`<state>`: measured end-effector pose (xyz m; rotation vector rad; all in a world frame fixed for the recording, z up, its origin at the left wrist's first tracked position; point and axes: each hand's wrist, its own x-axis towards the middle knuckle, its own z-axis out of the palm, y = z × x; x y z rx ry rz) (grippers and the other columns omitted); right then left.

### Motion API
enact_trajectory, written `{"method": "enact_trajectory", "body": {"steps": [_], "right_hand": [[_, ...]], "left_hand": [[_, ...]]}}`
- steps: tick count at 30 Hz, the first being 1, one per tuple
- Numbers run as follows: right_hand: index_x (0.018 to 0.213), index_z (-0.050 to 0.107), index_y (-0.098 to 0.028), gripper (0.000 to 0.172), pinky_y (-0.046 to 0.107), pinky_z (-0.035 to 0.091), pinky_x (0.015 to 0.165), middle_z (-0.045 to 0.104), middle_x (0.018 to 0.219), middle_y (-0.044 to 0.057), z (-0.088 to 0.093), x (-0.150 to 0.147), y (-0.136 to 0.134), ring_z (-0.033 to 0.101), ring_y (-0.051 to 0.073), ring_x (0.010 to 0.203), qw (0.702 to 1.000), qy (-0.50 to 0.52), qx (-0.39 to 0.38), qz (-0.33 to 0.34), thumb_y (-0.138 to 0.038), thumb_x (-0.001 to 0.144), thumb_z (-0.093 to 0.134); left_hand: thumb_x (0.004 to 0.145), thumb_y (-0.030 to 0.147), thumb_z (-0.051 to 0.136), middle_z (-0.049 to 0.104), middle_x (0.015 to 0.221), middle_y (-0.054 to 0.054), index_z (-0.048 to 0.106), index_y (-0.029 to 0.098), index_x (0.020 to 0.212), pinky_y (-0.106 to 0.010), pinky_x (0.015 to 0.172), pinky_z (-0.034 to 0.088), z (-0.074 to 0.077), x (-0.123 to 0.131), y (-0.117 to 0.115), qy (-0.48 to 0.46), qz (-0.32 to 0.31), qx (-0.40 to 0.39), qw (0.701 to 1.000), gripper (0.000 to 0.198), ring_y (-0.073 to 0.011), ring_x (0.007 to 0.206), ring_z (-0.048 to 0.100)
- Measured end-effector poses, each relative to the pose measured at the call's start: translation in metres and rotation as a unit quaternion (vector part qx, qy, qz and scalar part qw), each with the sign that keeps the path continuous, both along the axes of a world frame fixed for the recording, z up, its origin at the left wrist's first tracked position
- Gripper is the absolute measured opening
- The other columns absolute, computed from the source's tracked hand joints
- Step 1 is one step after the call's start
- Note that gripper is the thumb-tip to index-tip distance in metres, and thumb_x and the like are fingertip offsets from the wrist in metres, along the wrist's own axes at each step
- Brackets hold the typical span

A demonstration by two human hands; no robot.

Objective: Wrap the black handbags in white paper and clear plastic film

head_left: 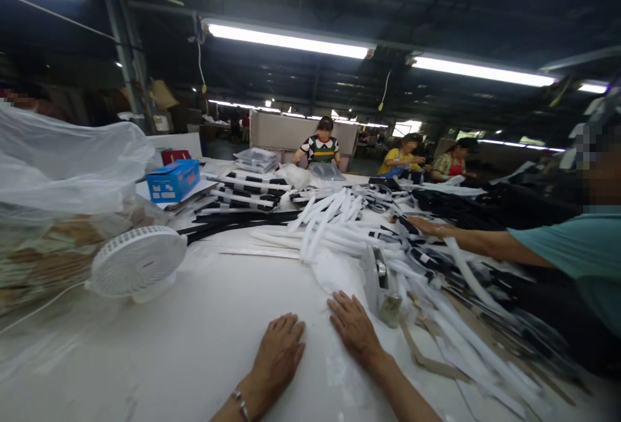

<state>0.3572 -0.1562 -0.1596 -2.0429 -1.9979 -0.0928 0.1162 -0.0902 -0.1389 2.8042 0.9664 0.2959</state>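
My left hand (279,352) rests palm down on the white tabletop (204,344), its fingers stretched forward and holding nothing. A bracelet circles that wrist. To its right my right hand (355,330) lies flat too, fingers out and slightly apart. Just beyond those fingertips is a white translucent plastic sheet or bag (334,271). Close on the right stands a grey metal tape dispenser (381,286). Past the sheet, a heap of white foam-like tubes (332,218) spreads over the table.
At left a white fan (138,263) stands before a large plastic-wrapped bundle (58,176). Behind it sits a blue box (173,181). Black and white rolled items (245,192) are stacked further back. From the right a co-worker's arm (480,241) reaches across the pile. Several other people sit beyond.
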Motion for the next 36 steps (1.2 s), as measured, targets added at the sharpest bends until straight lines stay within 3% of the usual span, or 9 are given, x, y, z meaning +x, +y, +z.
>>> {"method": "enact_trajectory", "body": {"steps": [5, 10, 13, 17, 20, 24, 28, 32, 36], "right_hand": [[0.138, 0.055, -0.029, 0.039, 0.048, 0.034, 0.116, 0.052, 0.146, 0.004, -0.010, 0.003, 0.000, 0.044, 0.024, 0.138, 0.999, 0.002, 0.031, 0.011, -0.037, 0.100, 0.046], [0.135, 0.057, -0.032, 0.038, 0.044, 0.040, 0.113, 0.056, 0.142, 0.002, -0.018, 0.005, 0.002, 0.050, 0.023, 0.133, 0.995, -0.019, 0.096, 0.016, -0.042, 0.099, 0.050], [0.131, 0.059, -0.031, 0.038, 0.042, 0.042, 0.111, 0.059, 0.139, 0.002, -0.030, 0.009, 0.005, 0.053, 0.024, 0.131, 0.989, -0.041, 0.142, 0.018, -0.044, 0.096, 0.055], [0.127, 0.060, -0.028, 0.042, 0.041, 0.045, 0.106, 0.063, 0.134, 0.004, -0.060, 0.021, 0.015, 0.056, 0.025, 0.126, 0.978, -0.081, 0.187, 0.040, -0.052, 0.094, 0.052], [0.119, 0.064, -0.028, 0.046, 0.041, 0.049, 0.101, 0.069, 0.124, 0.006, -0.088, 0.032, 0.026, 0.063, 0.026, 0.117, 0.955, -0.114, 0.268, 0.053, -0.061, 0.094, 0.042], [0.109, 0.067, -0.031, 0.053, 0.040, 0.053, 0.095, 0.075, 0.108, 0.004, -0.112, 0.036, 0.037, 0.070, 0.023, 0.104, 0.907, -0.136, 0.397, 0.040, -0.063, 0.097, 0.026], [0.108, 0.066, -0.032, 0.043, 0.039, 0.054, 0.093, 0.076, 0.105, 0.002, -0.113, 0.032, 0.038, 0.071, 0.023, 0.101, 0.901, -0.126, 0.416, 0.019, -0.057, 0.099, 0.032], [0.105, 0.066, -0.034, 0.023, 0.036, 0.054, 0.095, 0.076, 0.105, -0.003, -0.100, 0.027, 0.036, 0.071, 0.020, 0.101, 0.904, -0.112, 0.413, 0.011, -0.039, 0.099, 0.045], [0.099, 0.068, -0.033, 0.030, 0.034, 0.052, 0.098, 0.076, 0.103, -0.005, -0.087, 0.021, 0.038, 0.071, 0.017, 0.099, 0.893, -0.096, 0.439, -0.001, -0.038, 0.101, 0.039]], "left_hand": [[0.091, 0.017, 0.047, 0.068, 0.105, -0.011, 0.064, 0.019, 0.103, -0.043, 0.086, 0.050, 0.025, 0.036, 0.015, 0.048, 0.015, -0.038, 0.998, 0.021, -0.0286, 0.100, 0.064], [0.096, 0.019, 0.040, 0.068, 0.102, -0.007, 0.063, 0.022, 0.100, -0.033, 0.084, 0.051, 0.025, 0.081, 0.041, -0.059, 0.009, -0.056, 0.997, 0.024, -0.0209, 0.095, 0.065], [0.094, 0.023, 0.044, 0.065, 0.118, -0.011, 0.058, 0.019, 0.118, -0.037, 0.093, 0.050, 0.024, 0.101, 0.078, -0.165, 0.053, 0.021, 0.985, 0.028, -0.0252, 0.110, 0.061], [0.088, 0.035, 0.056, 0.051, 0.140, -0.024, 0.042, 0.007, 0.137, -0.047, 0.107, 0.040, 0.023, 0.130, 0.146, -0.212, 0.109, 0.107, 0.965, 0.058, -0.0349, 0.132, 0.046], [0.084, 0.044, 0.059, 0.044, 0.146, -0.028, 0.037, 0.003, 0.141, -0.050, 0.109, 0.036, 0.019, 0.153, 0.186, -0.151, 0.145, 0.082, 0.974, 0.074, -0.0383, 0.139, 0.039], [0.083, 0.045, 0.061, 0.040, 0.148, -0.029, 0.029, 0.002, 0.146, -0.052, 0.109, 0.033, 0.017, 0.175, 0.208, -0.072, 0.164, 0.013, 0.984, 0.083, -0.0380, 0.139, 0.039], [0.085, 0.031, 0.058, 0.038, 0.150, -0.026, 0.025, 0.006, 0.147, -0.047, 0.101, 0.042, 0.022, 0.185, 0.216, -0.070, 0.173, 0.013, 0.982, 0.074, -0.0349, 0.130, 0.049], [0.088, 0.022, 0.050, 0.049, 0.138, -0.024, 0.024, 0.004, 0.146, -0.043, 0.091, 0.048, 0.029, 0.186, 0.230, -0.065, 0.181, -0.005, 0.981, 0.066, -0.0330, 0.119, 0.057], [0.090, 0.019, 0.047, 0.055, 0.129, -0.019, 0.029, 0.006, 0.145, -0.037, 0.090, 0.049, 0.041, 0.182, 0.243, -0.079, 0.183, 0.008, 0.980, 0.059, -0.0297, 0.113, 0.060]]}}
